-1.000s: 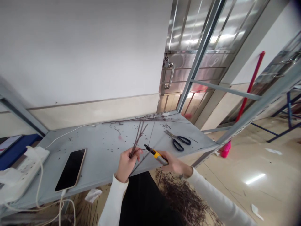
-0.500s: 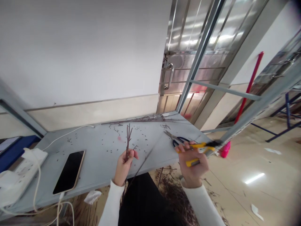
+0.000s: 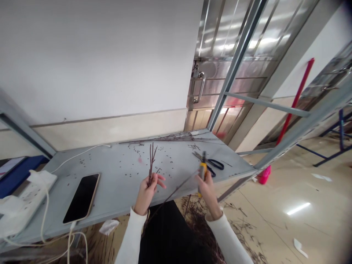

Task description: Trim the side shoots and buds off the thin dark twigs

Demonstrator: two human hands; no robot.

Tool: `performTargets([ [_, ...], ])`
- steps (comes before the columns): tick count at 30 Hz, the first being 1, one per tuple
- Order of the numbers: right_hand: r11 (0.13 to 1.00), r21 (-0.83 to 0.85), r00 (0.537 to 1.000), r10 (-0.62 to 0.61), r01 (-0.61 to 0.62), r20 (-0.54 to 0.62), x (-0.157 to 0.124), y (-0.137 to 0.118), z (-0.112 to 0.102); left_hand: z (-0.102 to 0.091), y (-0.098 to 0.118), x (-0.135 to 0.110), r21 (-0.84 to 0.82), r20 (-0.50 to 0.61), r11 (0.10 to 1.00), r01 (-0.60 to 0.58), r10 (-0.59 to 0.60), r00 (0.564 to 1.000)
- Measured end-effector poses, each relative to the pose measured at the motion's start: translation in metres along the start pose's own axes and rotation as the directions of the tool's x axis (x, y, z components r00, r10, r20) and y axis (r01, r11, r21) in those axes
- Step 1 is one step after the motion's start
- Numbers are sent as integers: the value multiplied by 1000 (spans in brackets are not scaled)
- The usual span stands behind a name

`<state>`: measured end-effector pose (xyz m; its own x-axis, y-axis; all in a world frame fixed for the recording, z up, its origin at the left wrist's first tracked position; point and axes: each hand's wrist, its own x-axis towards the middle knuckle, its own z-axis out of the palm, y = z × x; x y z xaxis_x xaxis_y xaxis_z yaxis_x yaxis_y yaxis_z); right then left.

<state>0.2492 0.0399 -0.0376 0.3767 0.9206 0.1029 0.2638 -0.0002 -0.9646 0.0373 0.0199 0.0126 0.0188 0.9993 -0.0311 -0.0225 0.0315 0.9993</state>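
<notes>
My left hand is closed around a small bunch of thin brown twigs, which stand upright above the fist near the table's front edge. To the right, my right hand grips yellow-handled cutting pliers, their dark jaws pointing up. A long twig slants from my lap up to the fingers of that hand; whether they pinch its end I cannot tell. Just behind the pliers, scissors with dark blue handles lie on the grey table, partly covered.
Long twigs lie along the table's back edge, with small clippings scattered in front. At left are a phone, a power strip and white cables. Metal shelf posts rise at right. Cut twigs litter the floor.
My right hand has swung left and inward with the pliers, which have turned from pointing right to upright. The scissors show more fully. My left hand stays almost in place with its twigs.
</notes>
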Motion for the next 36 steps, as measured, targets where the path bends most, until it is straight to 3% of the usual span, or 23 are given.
performTargets([
  [3, 927, -363, 982, -24, 92, 188, 1, 0, 18, 0, 2, -1, 7, 14, 1000, 7, -7, 1000],
  [6, 727, -651, 963, -49, 218, 266, 4, -7, 38, -1, 4, -2, 6, 8, 1000, 7, -7, 1000],
  [8, 639, -721, 953, -69, 269, 295, 9, -10, 48, -3, 4, -3, -4, 10, 1000, 7, -7, 1000],
  [10, 642, -711, 949, -89, 287, 303, 17, -10, 57, -4, 4, -3, -14, 11, 1000, 4, -4, 1000],
  [15, 726, -609, 940, -165, 320, 298, 27, -7, 65, -6, 3, -4, -27, 17, 999, 16, -16, 1000],
  [19, 825, -450, 930, -230, 342, 286, 9, -9, 56, -8, 4, -3, -26, 5, 999, 25, -25, 1000],
  [22, 971, -50, 918, -202, 232, 342, -19, -16, 43, -9, 4, -2, -21, -16, 999, 31, -31, 999],
  [24, 959, 273, 884, -192, 76, 427, -40, -25, 38, -8, 4, -1, -14, -36, 999, 36, -36, 999],
  [25, 934, 356, 857, -206, 28, 472, -48, -30, 36, -8, 3, -2, -11, -43, 999, 36, -36, 998],
  [28, 913, 407, 796, -248, 2, 552, -63, -42, 39, -7, 4, -5, -8, -48, 999, 31, -32, 998],
  [32, 905, 421, 790, -212, -64, 576, -58, -51, 47, -7, 14, -14, 8, -65, 999, 36, -35, 997],
  [36, 894, 410, 691, -180, -183, 700, -48, -64, 43, -9, 37, -28, 23, -78, 996, 82, -80, 994],
])
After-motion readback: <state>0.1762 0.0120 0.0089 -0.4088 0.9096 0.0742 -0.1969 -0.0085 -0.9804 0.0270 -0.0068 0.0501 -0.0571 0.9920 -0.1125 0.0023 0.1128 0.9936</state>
